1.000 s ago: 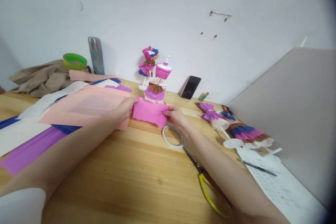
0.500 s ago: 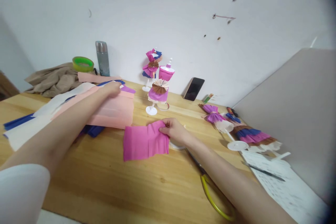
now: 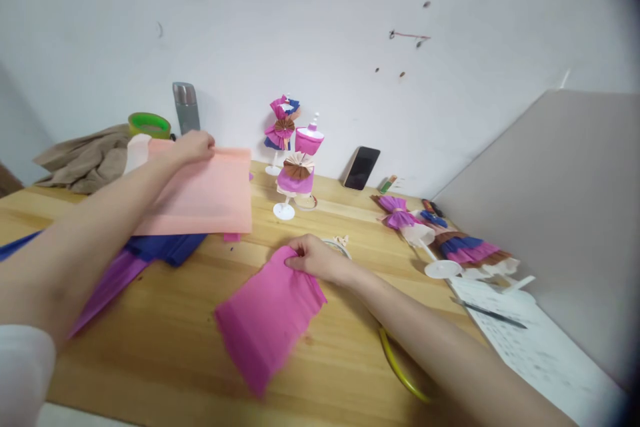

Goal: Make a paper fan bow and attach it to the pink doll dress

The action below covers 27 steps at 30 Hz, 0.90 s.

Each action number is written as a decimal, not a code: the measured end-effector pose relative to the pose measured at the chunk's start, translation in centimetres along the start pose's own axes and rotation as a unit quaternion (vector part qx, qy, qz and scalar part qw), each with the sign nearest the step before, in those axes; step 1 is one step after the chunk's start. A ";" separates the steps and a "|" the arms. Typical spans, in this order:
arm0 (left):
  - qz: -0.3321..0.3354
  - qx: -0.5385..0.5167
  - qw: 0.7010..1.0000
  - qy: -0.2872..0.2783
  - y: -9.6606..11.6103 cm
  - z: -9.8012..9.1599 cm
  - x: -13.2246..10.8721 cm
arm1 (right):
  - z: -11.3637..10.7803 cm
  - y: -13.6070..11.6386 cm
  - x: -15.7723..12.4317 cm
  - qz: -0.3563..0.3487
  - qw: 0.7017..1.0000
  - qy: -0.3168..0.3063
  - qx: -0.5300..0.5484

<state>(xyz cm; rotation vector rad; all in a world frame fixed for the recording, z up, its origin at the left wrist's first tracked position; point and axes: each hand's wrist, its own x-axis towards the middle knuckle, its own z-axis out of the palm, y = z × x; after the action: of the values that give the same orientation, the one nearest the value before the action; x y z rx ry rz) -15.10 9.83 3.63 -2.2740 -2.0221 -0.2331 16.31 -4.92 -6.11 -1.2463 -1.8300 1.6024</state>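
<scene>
My left hand [image 3: 196,147] is closed on the upper edge of a peach crepe paper sheet [image 3: 210,193], holding it raised at the left. Beneath that sheet, blue crepe paper [image 3: 175,247] and a purple strip [image 3: 107,287] show on the table. Between the thumb and fingers of my right hand [image 3: 313,259] hangs a magenta crepe paper piece [image 3: 273,320], tilted with a corner toward me. Behind it stand two small dress-form figures, the nearer with a pink top [image 3: 309,141] and the farther with a brown rosette [image 3: 285,129].
Yellow-handled scissors [image 3: 400,370] lie partly under my right forearm. A phone [image 3: 363,168] leans on the wall. On the right are a lying dressed figure [image 3: 473,250], a pen [image 3: 495,313] and a written sheet [image 3: 530,347]. Green tape [image 3: 150,124], a flask [image 3: 187,109] and brown cloth [image 3: 95,160] stand back left.
My left hand has moved left and up, lifting the peach sheet off the blue and purple paper. The magenta piece has swung down and tilted in my right hand.
</scene>
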 end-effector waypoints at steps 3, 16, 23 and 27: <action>-0.023 0.032 0.996 0.080 -0.3 -4.1 -1.1 | 0.5 0.0 1.4 0.019 0.995 -0.008 0.095; -0.064 0.062 0.930 0.358 2.0 -15.1 -8.4 | 6.0 -4.7 13.7 -0.033 0.945 0.074 0.318; -0.045 0.060 0.923 0.378 3.8 -16.1 -10.4 | 7.2 -5.4 15.5 -0.037 0.935 0.081 0.345; -0.032 0.040 0.926 0.375 4.3 -16.4 -11.3 | 5.6 -4.7 13.1 -0.061 0.943 0.085 0.315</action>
<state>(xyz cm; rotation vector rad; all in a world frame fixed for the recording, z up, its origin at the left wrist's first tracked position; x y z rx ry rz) -12.96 -4.53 17.92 -1.6772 -1.6399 -0.8549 3.47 2.88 -6.40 -0.9166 -1.1197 1.7471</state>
